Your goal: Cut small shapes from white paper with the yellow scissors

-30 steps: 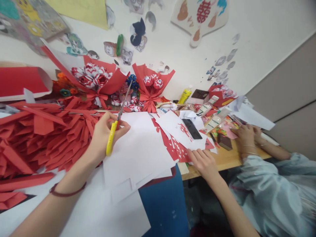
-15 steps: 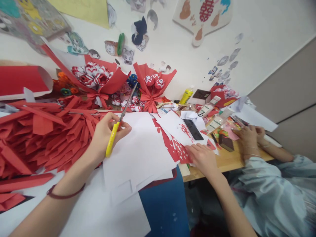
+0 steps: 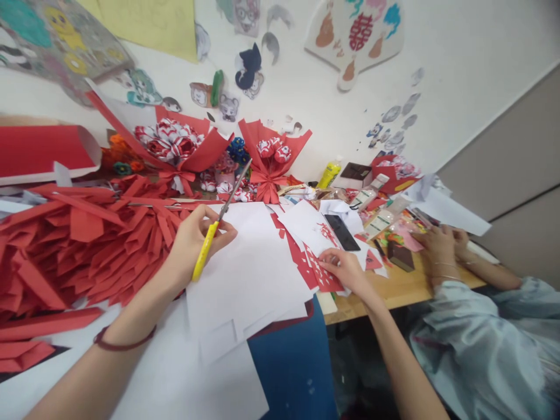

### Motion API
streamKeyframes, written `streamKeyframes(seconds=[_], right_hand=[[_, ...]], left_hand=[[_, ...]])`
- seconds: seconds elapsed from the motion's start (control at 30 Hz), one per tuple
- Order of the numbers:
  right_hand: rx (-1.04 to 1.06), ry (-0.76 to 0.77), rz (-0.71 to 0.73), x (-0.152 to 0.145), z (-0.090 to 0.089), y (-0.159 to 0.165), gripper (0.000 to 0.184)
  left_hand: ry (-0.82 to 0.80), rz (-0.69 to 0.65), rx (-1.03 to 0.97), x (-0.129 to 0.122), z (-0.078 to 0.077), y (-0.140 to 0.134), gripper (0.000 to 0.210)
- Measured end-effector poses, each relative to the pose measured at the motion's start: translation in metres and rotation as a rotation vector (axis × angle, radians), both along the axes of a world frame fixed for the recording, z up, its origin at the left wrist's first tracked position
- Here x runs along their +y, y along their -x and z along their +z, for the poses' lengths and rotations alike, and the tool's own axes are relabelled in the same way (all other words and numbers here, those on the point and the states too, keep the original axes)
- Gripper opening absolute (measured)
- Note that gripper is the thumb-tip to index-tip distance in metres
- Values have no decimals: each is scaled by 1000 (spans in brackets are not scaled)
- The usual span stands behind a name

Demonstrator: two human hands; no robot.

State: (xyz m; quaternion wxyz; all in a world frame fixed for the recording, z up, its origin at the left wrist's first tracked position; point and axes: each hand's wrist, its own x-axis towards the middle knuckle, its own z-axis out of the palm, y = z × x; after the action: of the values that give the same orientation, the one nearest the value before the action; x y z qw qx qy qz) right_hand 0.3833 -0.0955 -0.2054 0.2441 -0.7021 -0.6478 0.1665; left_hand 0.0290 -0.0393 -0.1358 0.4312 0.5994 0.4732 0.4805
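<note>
My left hand (image 3: 196, 239) is closed around yellow-handled scissors (image 3: 203, 251), whose metal blades point up and away, over a stack of white paper sheets (image 3: 245, 274). My right hand (image 3: 345, 271) is at the red paper with cut-out holes (image 3: 321, 268), fingers curled and pinched at its surface. The exact grip between thumb and fingertips is partly hidden. Beyond that hand lie a white sheet with a red paper-cut character (image 3: 301, 224) and a black phone (image 3: 342, 232).
A large heap of folded red paper strips (image 3: 105, 239) covers the left. Two red-wrapped bouquets (image 3: 266, 175) stand by the wall. A yellow bottle (image 3: 329, 173) and clutter are at the back right. Another person's hands (image 3: 441, 248) rest at the right end of the table.
My right hand has drawn slightly left, its fingers going from spread flat to curled on the red paper. My left hand still holds the scissors, almost unmoved. The view has shifted slightly.
</note>
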Motion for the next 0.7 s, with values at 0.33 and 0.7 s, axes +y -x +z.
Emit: streamKeyframes(seconds=[0.33,0.7], right_hand=[[57,93,81,8,5,-4,21],[311,58,33,-1,43,24,33]], left_hand=[[-26,-16,60,1,-2,3,32],[-49,-110,-18,3,-10,2,34]])
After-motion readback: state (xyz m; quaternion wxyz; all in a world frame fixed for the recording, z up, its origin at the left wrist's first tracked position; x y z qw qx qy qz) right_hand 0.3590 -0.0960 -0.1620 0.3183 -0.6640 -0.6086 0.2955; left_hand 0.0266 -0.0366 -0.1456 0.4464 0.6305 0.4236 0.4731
